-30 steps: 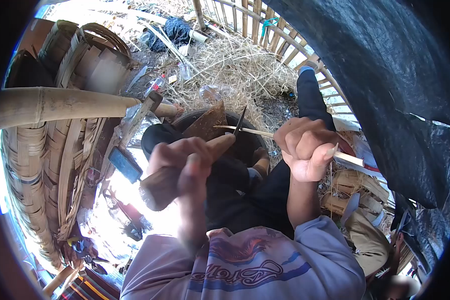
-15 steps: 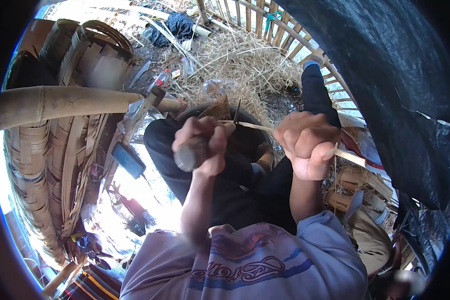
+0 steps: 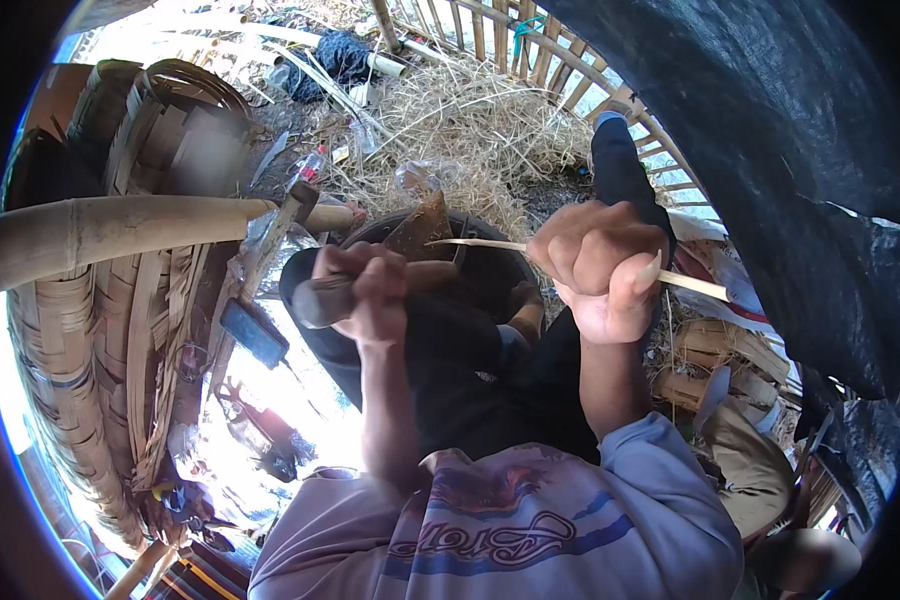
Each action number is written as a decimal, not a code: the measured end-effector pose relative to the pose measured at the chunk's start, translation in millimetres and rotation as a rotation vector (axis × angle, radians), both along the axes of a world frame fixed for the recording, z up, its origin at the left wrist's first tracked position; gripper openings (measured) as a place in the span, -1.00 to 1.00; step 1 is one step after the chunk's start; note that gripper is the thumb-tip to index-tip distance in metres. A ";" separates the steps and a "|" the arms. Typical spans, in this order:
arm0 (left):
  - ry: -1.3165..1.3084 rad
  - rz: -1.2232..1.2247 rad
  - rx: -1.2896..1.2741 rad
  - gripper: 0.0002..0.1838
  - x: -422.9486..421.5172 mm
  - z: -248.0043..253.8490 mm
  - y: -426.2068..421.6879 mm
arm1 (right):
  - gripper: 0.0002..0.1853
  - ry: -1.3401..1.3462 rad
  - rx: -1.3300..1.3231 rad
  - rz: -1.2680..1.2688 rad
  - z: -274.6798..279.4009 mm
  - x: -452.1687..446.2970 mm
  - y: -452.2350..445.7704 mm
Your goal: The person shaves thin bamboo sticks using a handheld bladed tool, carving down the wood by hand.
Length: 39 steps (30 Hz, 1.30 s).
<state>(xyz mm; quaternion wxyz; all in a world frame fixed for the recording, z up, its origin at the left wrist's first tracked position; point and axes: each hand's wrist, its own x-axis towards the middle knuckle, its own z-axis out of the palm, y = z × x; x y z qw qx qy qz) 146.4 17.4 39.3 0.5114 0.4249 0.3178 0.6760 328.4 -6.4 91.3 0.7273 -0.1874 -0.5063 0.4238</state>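
Note:
My left hand (image 3: 370, 290) is closed around the thick, round-ended handle (image 3: 322, 302) of what looks like a knife; its blade is hard to make out from here. My right hand (image 3: 602, 270) grips a thin, pale bamboo strip (image 3: 695, 285). The strip's tapered end points left, towards a rusty brown, pointed piece (image 3: 422, 228), and its blunt end sticks out to the right of the fist. A gap separates the strip's tip from my left fist. Below and beyond the hands sits a dark round basin (image 3: 515, 262) between my legs.
A thick bamboo pole (image 3: 120, 228) juts in from the left, in front of woven bamboo baskets (image 3: 65, 350). A phone (image 3: 254, 333) lies left of my knee. Dry straw (image 3: 480, 125) covers the ground ahead, a slatted bamboo fence (image 3: 570, 65) behind it. Black plastic sheeting (image 3: 770, 150) hangs at right.
My left hand has moved left with the handle, away from the strip. The dark blade that crossed the strip is no longer distinct. My right hand keeps its grip, shifting only slightly.

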 end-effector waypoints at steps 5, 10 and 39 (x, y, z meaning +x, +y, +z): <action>-0.135 -0.150 0.037 -0.87 -22.9 54.3 -11.2 | -0.36 -0.005 0.001 -0.029 -2.2 1.0 3.0; -0.012 -0.212 0.172 -0.91 -42.8 84.7 -23.7 | -0.37 0.008 -0.004 -0.024 -2.8 5.4 5.4; 0.319 -0.013 -0.354 -0.87 16.4 -91.5 -22.1 | -0.36 0.151 -0.053 -0.013 -4.3 7.9 -1.0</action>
